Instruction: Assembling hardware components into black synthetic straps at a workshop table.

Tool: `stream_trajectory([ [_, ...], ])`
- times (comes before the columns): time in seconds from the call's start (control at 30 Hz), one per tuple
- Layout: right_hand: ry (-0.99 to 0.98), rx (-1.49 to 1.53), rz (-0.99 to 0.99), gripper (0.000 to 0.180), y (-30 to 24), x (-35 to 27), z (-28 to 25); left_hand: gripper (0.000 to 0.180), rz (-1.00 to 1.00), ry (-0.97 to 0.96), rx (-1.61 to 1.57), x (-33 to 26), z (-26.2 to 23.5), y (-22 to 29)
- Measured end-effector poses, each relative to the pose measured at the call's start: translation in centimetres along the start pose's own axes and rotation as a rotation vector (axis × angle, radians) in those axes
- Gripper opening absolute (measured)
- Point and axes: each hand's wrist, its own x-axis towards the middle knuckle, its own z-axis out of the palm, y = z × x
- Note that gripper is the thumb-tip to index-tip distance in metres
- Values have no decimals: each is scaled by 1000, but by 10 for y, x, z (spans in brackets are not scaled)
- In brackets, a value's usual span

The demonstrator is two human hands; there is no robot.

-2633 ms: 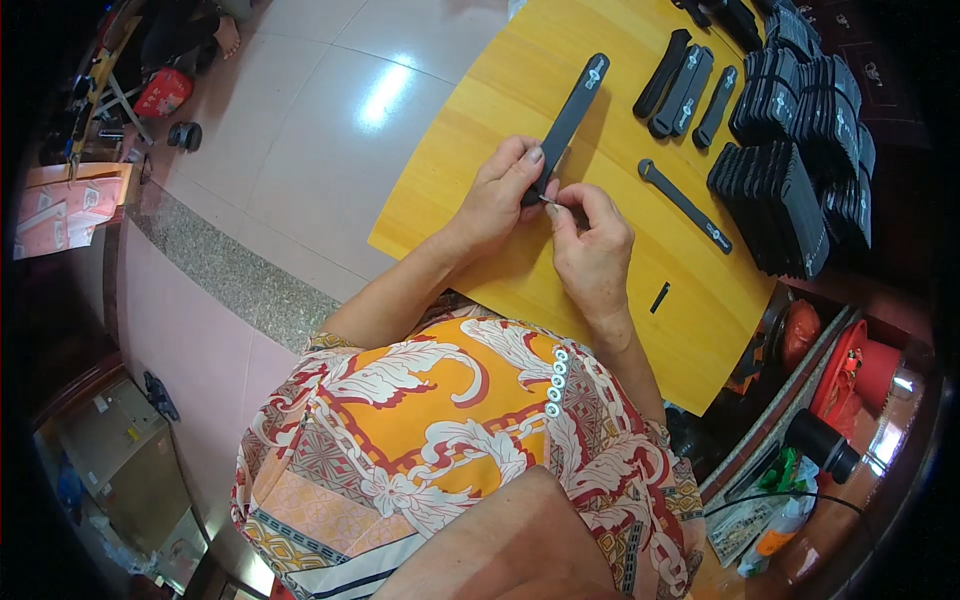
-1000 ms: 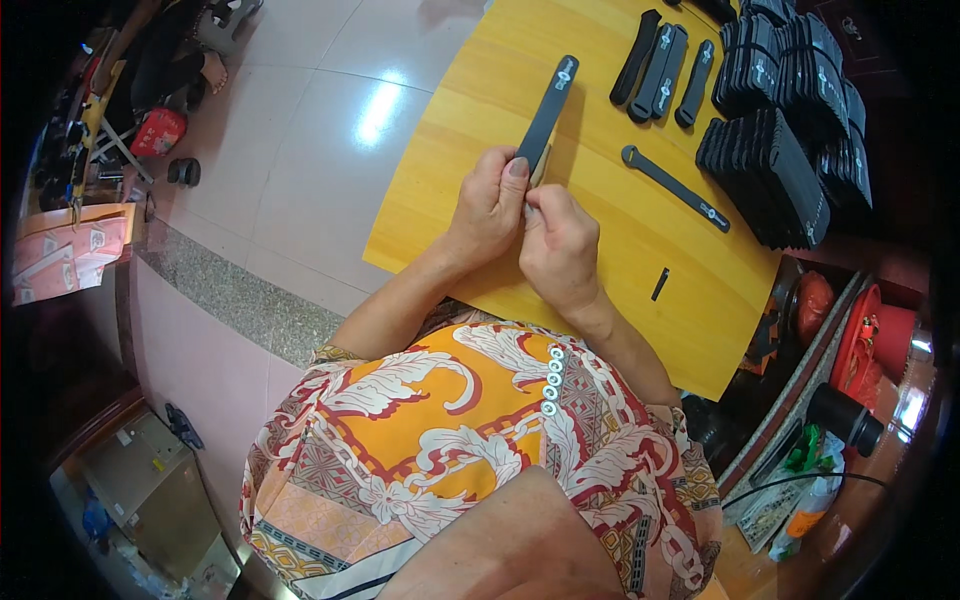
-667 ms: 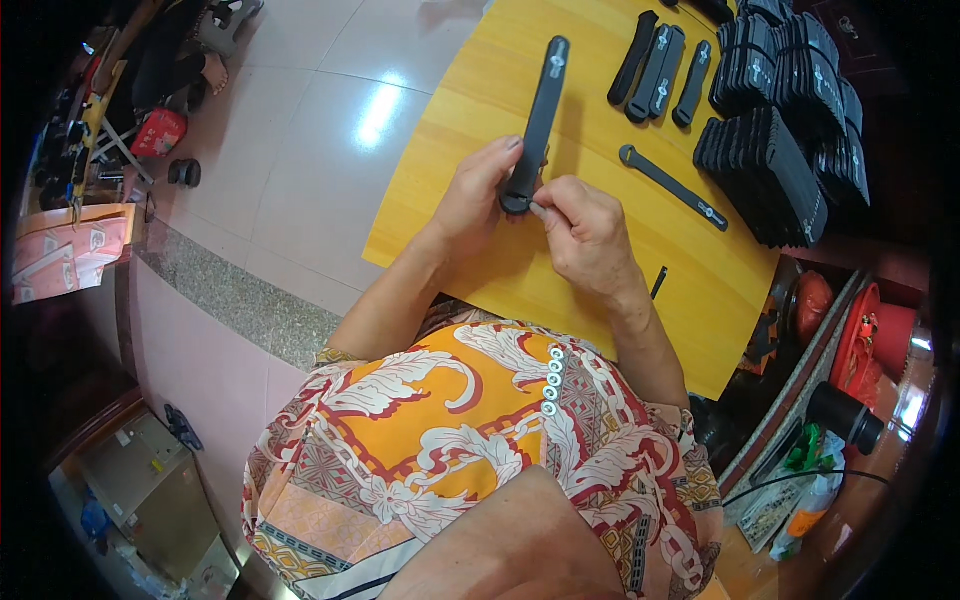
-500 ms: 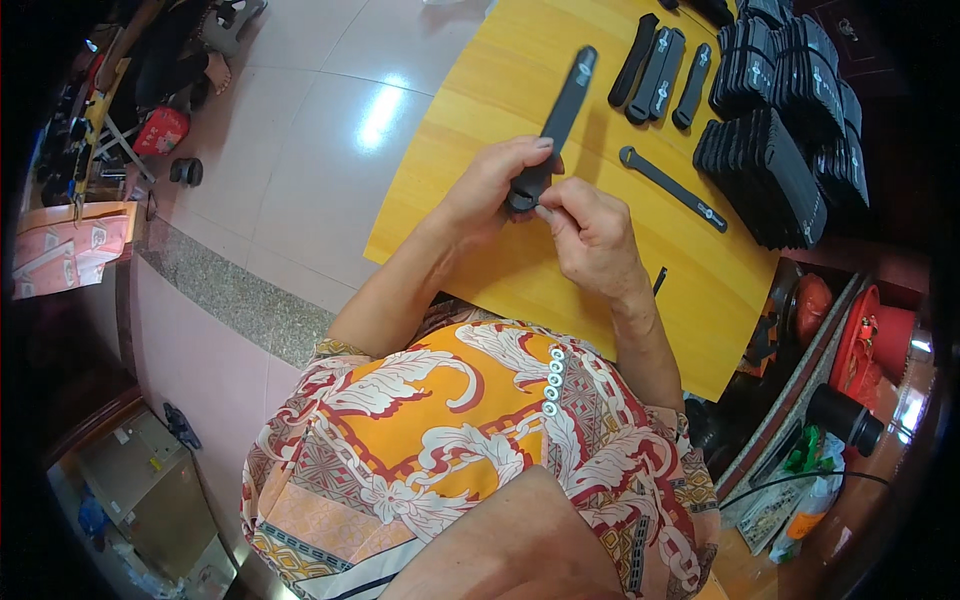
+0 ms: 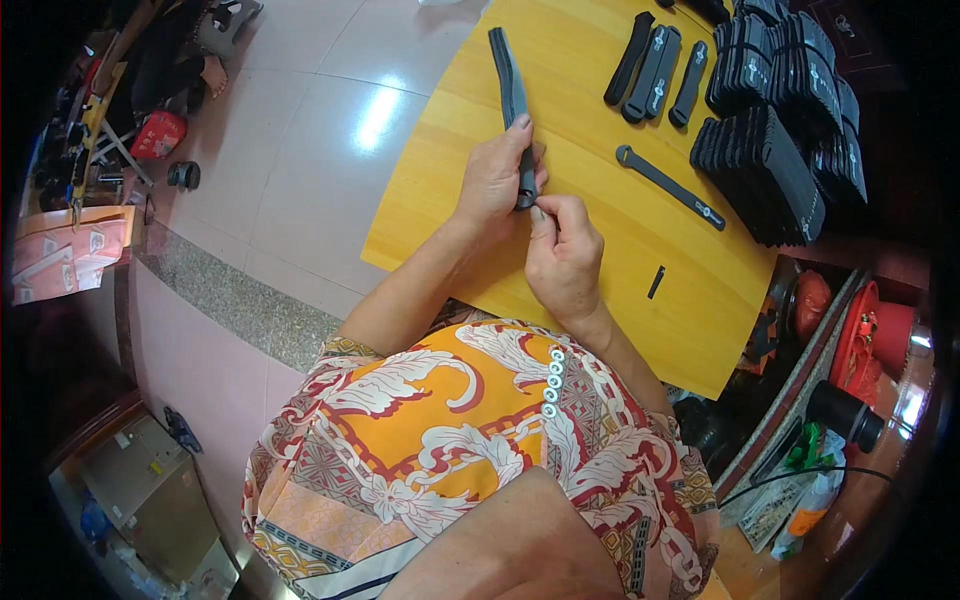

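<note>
My left hand (image 5: 490, 182) is closed round a small bundle of black straps (image 5: 509, 82), held upright above the table with its layered edge showing. At the bundle's lower, rounded end, the thumb and fingers of my right hand (image 5: 566, 255) are pinched together. Whatever lies between those fingertips is too small to make out. To the right, a single black strap (image 5: 672, 188) with a rounded, slotted end lies flat. A short black strip (image 5: 656, 282) rests near my right hand.
The yellow table (image 5: 450, 150) carries several strap bundles (image 5: 655, 75) at its far side. Tall stacks of black straps (image 5: 760, 175) stand at the right. Beyond the right edge are a red container (image 5: 890, 335) and a black cylinder (image 5: 845, 418). Tiled floor (image 5: 300, 130) lies left.
The strap bundle has turned from leaning right to leaning slightly left, now edge-on. My right hand has shifted left and down, uncovering more of the short black strip.
</note>
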Motion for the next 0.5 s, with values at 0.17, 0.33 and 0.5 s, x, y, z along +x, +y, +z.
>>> stream_trajectory([
  [0.17,66,-40,42,10,-7,-4,7,36,46,25,-65,-4,1,-3],
  [0.33,73,1,77,10,-9,-4,8,39,180,60,23,-3,-4,-7],
  [0.5,67,18,89,9,-11,-6,9,40,323,74,54,-2,-7,-14],
])
